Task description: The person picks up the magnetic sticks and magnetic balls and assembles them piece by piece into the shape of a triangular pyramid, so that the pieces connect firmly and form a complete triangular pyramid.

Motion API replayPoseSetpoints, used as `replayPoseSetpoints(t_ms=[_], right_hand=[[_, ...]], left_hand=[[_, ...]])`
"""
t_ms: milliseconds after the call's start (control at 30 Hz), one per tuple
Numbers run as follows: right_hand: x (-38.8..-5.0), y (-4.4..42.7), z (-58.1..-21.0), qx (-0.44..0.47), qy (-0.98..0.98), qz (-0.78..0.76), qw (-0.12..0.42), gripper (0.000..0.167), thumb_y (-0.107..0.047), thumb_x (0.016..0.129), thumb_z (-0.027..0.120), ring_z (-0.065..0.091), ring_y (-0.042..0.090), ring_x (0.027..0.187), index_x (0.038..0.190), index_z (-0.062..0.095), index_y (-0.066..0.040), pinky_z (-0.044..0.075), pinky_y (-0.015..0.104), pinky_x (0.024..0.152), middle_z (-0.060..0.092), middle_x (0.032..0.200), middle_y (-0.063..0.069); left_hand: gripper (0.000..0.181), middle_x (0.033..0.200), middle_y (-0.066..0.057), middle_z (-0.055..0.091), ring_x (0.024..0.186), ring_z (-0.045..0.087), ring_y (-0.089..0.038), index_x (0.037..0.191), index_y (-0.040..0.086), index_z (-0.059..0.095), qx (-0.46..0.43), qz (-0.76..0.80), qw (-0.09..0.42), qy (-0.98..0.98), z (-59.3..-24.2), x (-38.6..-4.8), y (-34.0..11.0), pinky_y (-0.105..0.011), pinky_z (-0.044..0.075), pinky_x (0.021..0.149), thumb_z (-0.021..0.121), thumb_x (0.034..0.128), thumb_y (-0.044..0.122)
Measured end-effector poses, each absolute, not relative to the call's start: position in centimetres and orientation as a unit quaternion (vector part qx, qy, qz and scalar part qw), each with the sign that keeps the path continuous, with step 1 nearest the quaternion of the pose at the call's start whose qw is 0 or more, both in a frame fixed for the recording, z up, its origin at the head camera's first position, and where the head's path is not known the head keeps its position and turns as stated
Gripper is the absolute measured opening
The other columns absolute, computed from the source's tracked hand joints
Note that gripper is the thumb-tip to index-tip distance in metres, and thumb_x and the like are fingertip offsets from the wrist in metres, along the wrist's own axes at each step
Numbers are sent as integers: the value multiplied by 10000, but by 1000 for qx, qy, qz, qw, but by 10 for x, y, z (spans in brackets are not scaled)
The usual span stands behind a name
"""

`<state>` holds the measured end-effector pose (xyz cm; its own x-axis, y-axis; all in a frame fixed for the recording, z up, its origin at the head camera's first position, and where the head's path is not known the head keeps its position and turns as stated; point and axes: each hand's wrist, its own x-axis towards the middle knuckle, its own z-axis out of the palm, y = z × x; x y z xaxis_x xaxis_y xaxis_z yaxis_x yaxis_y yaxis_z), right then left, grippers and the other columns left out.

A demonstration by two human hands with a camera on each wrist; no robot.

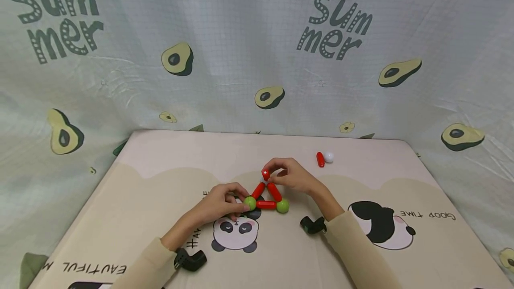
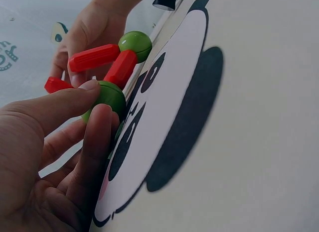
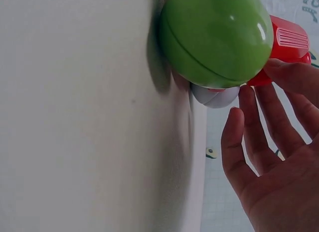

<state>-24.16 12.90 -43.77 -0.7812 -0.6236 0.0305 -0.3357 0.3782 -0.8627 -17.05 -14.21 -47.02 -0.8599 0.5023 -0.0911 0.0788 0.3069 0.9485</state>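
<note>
A triangle of red rods joined by balls lies on the tabletop in the head view. Its bottom red rod (image 1: 266, 204) runs between the left green ball (image 1: 250, 203) and the right green ball (image 1: 283, 206). My left hand (image 1: 222, 200) pinches the left green ball between thumb and fingers, as the left wrist view also shows. At the far corner my right hand (image 1: 291, 174) holds another red rod (image 1: 265, 174) by thumb and fingertips, its end facing up. Beneath it sits a white ball (image 3: 217, 96), mostly hidden in the head view; whether the rod touches it I cannot tell.
A loose red rod (image 1: 320, 159) and a white ball (image 1: 328, 157) lie side by side toward the table's back right. The table cover (image 1: 168, 217) carries printed pandas and lettering. Behind the back edge hangs a curtain (image 1: 225, 57) with avocado prints.
</note>
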Motion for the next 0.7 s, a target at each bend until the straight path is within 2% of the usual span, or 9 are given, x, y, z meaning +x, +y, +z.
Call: replayPoseSetpoints(t_ms=[700], right_hand=[[-239,130,-439,-299,814,-475,150,235,11,947,625,640,200,1065,1144,737,-50,558,292,946,731,1120,124]], left_hand=[[326,973,-90,710,613,663,-157,1181,76,683,186,555,191,788,-469,-170,-143,-265,592,602,793,917,231]])
